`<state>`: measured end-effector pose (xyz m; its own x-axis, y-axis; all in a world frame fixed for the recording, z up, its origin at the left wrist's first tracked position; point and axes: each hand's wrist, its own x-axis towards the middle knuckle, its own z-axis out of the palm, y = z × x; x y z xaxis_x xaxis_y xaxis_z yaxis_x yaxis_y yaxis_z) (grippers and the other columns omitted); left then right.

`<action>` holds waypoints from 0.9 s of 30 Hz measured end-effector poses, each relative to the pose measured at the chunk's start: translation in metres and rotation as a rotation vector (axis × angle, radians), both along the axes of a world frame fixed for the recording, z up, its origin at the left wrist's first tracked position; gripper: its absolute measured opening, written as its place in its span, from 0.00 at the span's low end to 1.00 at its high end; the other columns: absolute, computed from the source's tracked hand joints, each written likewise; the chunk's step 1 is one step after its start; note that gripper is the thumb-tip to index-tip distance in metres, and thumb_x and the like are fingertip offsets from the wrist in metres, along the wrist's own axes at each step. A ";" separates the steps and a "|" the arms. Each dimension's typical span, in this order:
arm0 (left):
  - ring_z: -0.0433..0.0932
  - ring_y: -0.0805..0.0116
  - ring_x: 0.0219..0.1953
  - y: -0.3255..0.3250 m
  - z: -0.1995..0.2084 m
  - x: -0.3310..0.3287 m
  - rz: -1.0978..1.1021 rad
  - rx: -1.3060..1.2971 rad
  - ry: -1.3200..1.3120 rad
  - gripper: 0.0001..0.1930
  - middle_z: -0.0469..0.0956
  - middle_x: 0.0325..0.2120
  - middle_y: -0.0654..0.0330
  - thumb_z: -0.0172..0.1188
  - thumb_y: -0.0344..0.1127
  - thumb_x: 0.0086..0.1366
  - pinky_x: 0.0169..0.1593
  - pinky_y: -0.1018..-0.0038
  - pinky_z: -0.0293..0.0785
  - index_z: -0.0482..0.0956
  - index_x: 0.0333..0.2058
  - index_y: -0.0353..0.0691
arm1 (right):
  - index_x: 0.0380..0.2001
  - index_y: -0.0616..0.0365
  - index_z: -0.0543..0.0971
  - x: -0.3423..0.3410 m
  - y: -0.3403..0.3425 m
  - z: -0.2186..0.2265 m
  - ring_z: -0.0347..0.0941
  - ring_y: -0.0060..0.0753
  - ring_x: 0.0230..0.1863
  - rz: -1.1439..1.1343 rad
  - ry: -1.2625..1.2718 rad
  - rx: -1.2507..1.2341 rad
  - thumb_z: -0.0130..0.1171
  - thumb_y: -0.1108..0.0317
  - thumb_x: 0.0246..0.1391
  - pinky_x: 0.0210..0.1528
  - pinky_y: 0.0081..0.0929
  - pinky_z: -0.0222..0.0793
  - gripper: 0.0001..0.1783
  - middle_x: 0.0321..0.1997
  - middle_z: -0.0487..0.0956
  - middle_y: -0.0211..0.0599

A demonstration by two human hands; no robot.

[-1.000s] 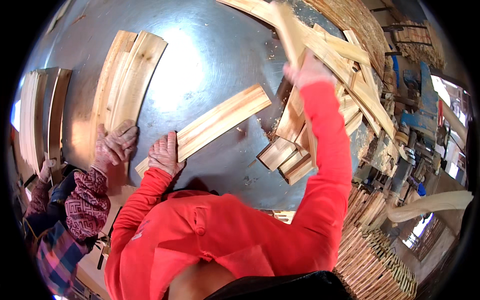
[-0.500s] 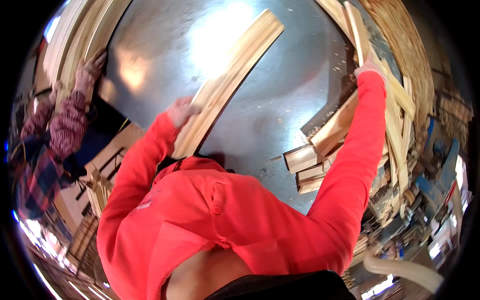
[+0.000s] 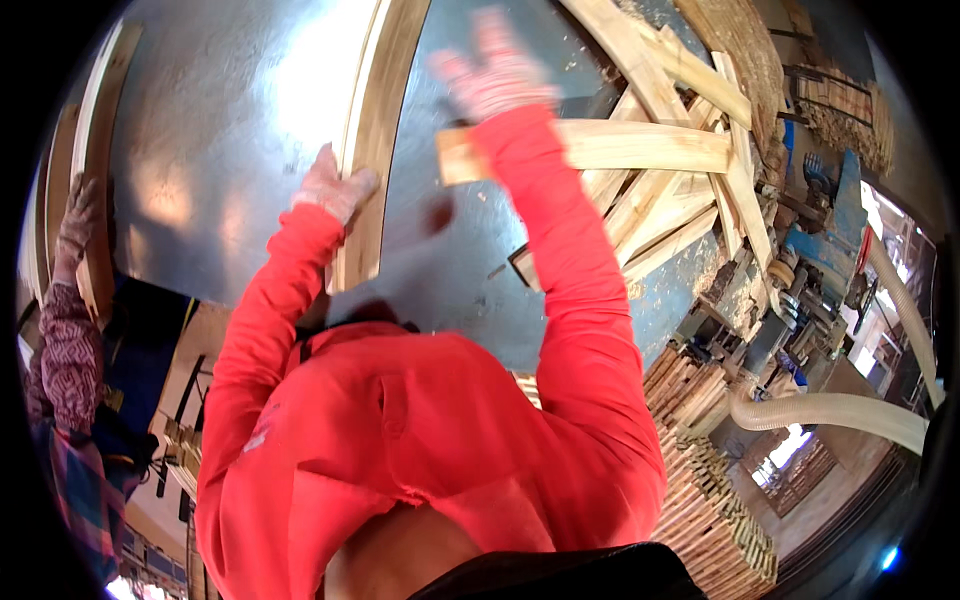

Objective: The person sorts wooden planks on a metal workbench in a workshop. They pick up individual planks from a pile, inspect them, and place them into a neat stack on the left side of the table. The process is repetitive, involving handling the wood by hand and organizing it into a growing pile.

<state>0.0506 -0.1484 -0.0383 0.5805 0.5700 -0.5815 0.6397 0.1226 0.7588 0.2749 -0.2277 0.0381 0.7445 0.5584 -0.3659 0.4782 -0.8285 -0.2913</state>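
Observation:
A long wooden board [image 3: 386, 150] lies lengthwise on the grey metal tabletop [image 3: 230, 130], with a second pale edge showing along its left side. My left hand [image 3: 335, 190], in a light work glove, is closed on the near part of this board, the thumb lying over its face. To the right, my right hand [image 3: 497, 78] is raised over the tabletop, smeared by motion, with its gloved fingers apart and nothing in them. Below it, my red sleeve passes over the end of a short pale board [image 3: 640, 148], which rests across a heap of loose wooden pieces [image 3: 655, 210].
At the left edge a co-worker's gloved hand [image 3: 78, 215] rests on long boards [image 3: 100, 150]. Sawdust lies around the heap. Further right stand a blue machine [image 3: 830, 240] and a ridged hose [image 3: 830, 412]; stacked wooden strips [image 3: 710, 500] are below.
My right hand has come away from the heap, leftward to mid-table, with its fingers apart. The board at my left hand now lies straighter away from me. The whole view has shifted.

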 end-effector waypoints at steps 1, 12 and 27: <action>0.77 0.68 0.32 0.003 -0.009 -0.001 -0.034 0.036 -0.005 0.26 0.79 0.36 0.55 0.64 0.34 0.55 0.36 0.71 0.76 0.70 0.53 0.35 | 0.70 0.51 0.52 0.058 -0.026 -0.037 0.64 0.54 0.65 -0.020 -0.304 0.170 0.57 0.26 0.41 0.66 0.45 0.57 0.60 0.64 0.68 0.54; 0.78 0.69 0.38 0.032 -0.006 -0.051 0.112 -0.367 -0.164 0.29 0.79 0.40 0.58 0.63 0.28 0.54 0.46 0.73 0.76 0.68 0.55 0.33 | 0.50 0.58 0.78 0.165 -0.055 -0.016 0.76 0.49 0.53 0.038 -0.074 -0.682 0.59 0.49 0.52 0.55 0.43 0.70 0.28 0.53 0.79 0.45; 0.74 0.42 0.52 0.072 0.008 -0.005 -0.007 0.226 0.271 0.38 0.76 0.48 0.39 0.58 0.56 0.55 0.56 0.59 0.69 0.66 0.57 0.33 | 0.42 0.60 0.82 -0.009 0.099 -0.050 0.79 0.50 0.46 0.217 0.253 -0.266 0.50 0.42 0.56 0.53 0.41 0.71 0.31 0.43 0.82 0.49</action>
